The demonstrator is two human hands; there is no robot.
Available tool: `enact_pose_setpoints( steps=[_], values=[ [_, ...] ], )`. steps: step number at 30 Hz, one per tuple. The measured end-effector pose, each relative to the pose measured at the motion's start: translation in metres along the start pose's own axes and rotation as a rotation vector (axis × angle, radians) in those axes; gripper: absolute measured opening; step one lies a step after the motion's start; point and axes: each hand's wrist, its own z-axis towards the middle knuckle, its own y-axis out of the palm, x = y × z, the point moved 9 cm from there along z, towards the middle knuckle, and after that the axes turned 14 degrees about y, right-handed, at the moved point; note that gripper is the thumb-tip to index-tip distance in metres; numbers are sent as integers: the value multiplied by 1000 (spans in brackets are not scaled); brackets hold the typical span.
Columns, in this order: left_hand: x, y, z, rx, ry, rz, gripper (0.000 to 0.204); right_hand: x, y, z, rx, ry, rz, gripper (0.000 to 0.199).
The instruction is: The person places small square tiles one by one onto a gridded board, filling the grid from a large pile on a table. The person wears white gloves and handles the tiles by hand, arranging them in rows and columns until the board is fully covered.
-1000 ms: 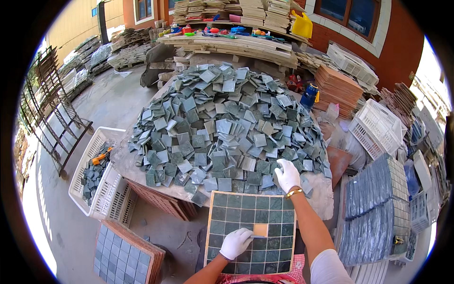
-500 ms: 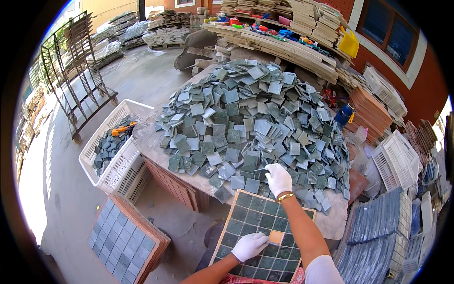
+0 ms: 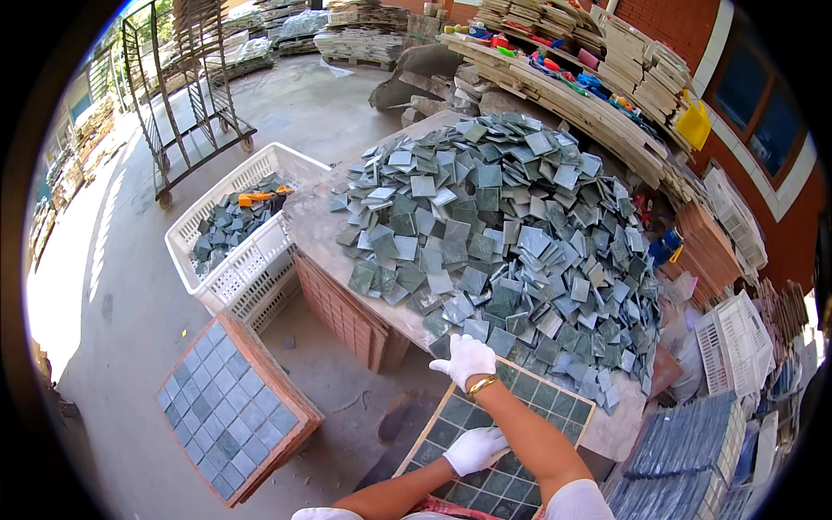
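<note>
A wood-edged tray [image 3: 587, 420] of dark green square stone tiles stands close in front of me. My left hand [image 3: 477, 451], in a white glove, rests on these tiles with its fingers drawn together; its fingertips run beside my right forearm, and whatever they hold is hidden. Above the tray's far left corner is my gloved right hand [image 3: 466, 358], its thumb spread to the left, with no tile visible in it. Just beyond it rises a big heap of loose grey-green tiles [image 3: 507, 234] on a worn tabletop [image 3: 316, 208]. My right forearm covers part of the tray.
At the left stands a stack of tile-filled trays [image 3: 225, 399]. Behind it, a white crate [image 3: 227, 290] contains loose tiles and an orange-and-black tool [image 3: 256, 198]. A metal rack cart [image 3: 186, 113] is at the far left. Packed tile sheets [image 3: 672, 464] lie at the right.
My right hand has come left and back from the heap to the tray's far left corner. The view has turned, shifting the heap rightward. My left hand stays on the tray.
</note>
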Motion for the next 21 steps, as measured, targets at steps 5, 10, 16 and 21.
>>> enact_pose_setpoints(
  steps=[5, 10, 16, 21],
  values=[
    [0, -4, 0, -6, 0, 2, 21, -2, -5, 2, -94, 52, 167, 58],
    [-4, 3, -1, -43, 1, 15, 16, 81, -27, -31, -188, 105, 524, 63],
    [1, -1, 4, -40, -24, 50, 17, 184, -19, -119, -12, 131, 663, 24],
    [1, -14, 3, 39, -83, 56, 18, 170, -23, -174, 80, 16, 517, 19]
  ],
)
